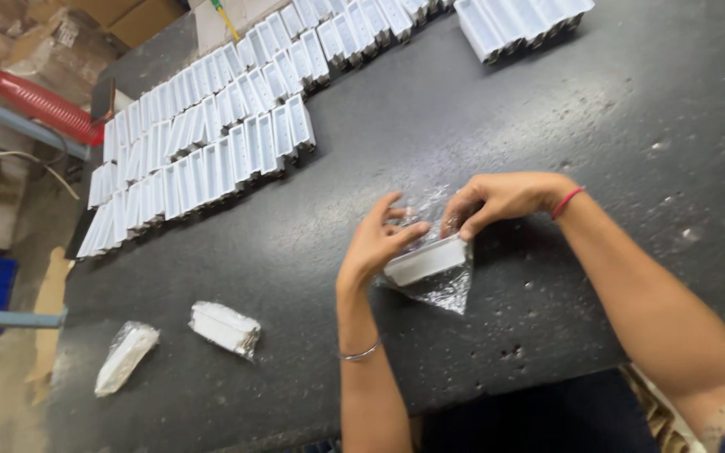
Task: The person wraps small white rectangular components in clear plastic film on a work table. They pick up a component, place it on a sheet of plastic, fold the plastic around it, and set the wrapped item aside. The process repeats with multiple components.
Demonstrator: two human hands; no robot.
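A clear plastic bag [436,270] with a white block lies between both hands. Two more bagged white blocks [225,328] [126,356] lie at the near left, and brown cardboard boxes [132,17] stand far left.

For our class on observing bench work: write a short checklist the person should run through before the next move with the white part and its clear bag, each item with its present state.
1. Left hand grips the white part: ok.
2. Right hand pinches the clear bag at its top: ok.
3. Part fully inside the bag: cannot tell.
4. Bag mouth sealed: cannot tell.
5. Bagged parts lie apart from the hands on the dark table: ok.
6. Unbagged white parts stand in rows: ok.
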